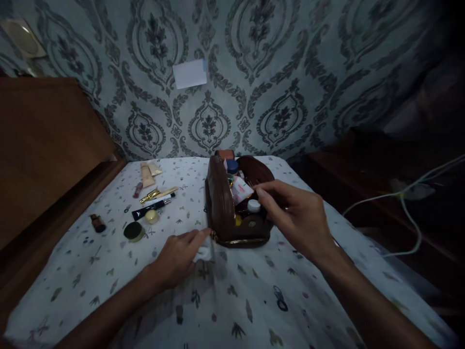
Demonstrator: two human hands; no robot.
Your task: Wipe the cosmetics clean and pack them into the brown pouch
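Thumb and forefinger of the right hand (pixel 301 218) meet beside a white sachet (pixel 240 190) inside an open brown bag (pixel 220 201); whether that grip holds anything cannot be told. The left hand (pixel 178 257) reaches the bag's front corner, its grip partly hidden. A steadied wall and fingertips clear of the zip (pixel 247 242) should suit this tight space.

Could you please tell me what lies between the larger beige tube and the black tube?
In the head view, a gold item and a slim white one lie between them.
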